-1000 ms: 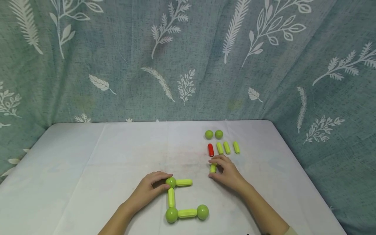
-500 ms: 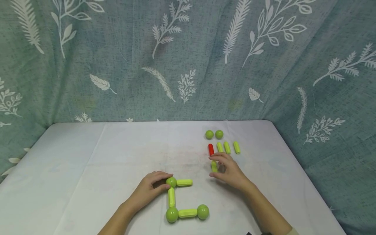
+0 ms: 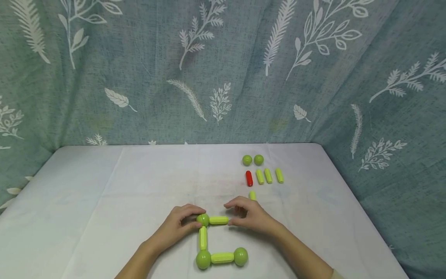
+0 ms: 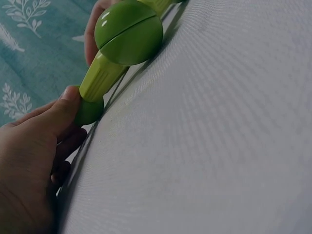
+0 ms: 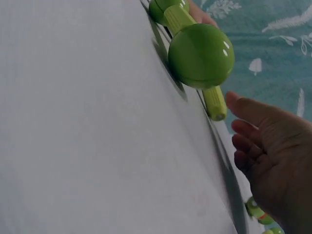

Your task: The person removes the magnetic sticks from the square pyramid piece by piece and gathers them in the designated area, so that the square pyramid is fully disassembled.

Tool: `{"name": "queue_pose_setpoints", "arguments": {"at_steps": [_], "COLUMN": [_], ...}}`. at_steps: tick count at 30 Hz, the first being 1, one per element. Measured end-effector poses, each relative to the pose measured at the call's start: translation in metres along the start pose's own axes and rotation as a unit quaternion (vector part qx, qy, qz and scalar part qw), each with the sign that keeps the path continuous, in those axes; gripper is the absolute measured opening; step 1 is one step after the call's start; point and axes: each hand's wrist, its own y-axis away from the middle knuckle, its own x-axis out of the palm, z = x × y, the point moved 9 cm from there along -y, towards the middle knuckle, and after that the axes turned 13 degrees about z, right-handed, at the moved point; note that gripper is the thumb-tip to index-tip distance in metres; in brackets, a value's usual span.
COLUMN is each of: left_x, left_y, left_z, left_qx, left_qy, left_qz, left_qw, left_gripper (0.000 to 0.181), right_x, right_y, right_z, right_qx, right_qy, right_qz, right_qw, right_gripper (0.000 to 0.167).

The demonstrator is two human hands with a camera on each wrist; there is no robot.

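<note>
My left hand (image 3: 182,224) pinches a green ball (image 3: 203,219) between thumb and fingers. From that ball one yellow-green rod (image 3: 218,220) points right, and a second rod (image 3: 203,238) runs down to another ball (image 3: 203,259). A bottom rod (image 3: 223,258) joins it to a ball (image 3: 241,256) at the lower right, so the build forms a C on the table. Beside the free end of the upper rod (image 5: 215,103), my right hand (image 3: 252,217) holds nothing, thumb and fingers apart. Partly behind the right hand lies a loose yellow-green rod (image 3: 252,195).
Farther back on the white-covered table (image 3: 139,174) lie a red rod (image 3: 249,178), several more yellow-green rods (image 3: 268,176) and two loose balls (image 3: 253,159). A patterned teal cloth (image 3: 156,104) hangs behind and along the right side.
My right hand has let go of the loose rod and moved left and nearer, to the upper rod's end. The loose rod stays on the table. My left hand keeps its place.
</note>
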Motion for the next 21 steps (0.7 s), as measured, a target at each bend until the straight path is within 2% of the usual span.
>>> {"name": "queue_pose_setpoints", "arguments": {"at_steps": [3, 6, 9, 15, 21], "left_x": [0.001, 0.001, 0.001, 0.001, 0.002], "left_y": [0.0, 0.0, -0.001, -0.001, -0.003], "left_z": [-0.003, -0.003, -0.003, -0.007, -0.008], "left_qx": [0.015, 0.0, -0.003, 0.014, 0.026], "left_qy": [-0.009, -0.02, -0.023, -0.041, -0.053], "left_qz": [-0.001, -0.004, -0.005, -0.005, 0.004], "left_qw": [0.9998, 0.9998, 0.9997, 0.9991, 0.9982], "left_gripper": [0.032, 0.033, 0.034, 0.036, 0.033], "right_x": [0.011, 0.019, 0.024, 0.025, 0.023], "right_y": [-0.006, -0.01, -0.014, -0.016, -0.015], "right_z": [0.004, 0.006, 0.007, 0.009, 0.012], "right_qx": [-0.014, -0.015, -0.017, -0.027, -0.009], "right_qy": [0.004, 0.022, 0.046, 0.062, 0.052], "right_qz": [0.019, 0.03, 0.033, 0.018, 0.028], "right_qw": [0.9997, 0.9992, 0.9982, 0.9975, 0.9982], "right_gripper": [0.041, 0.04, 0.039, 0.028, 0.024]}}
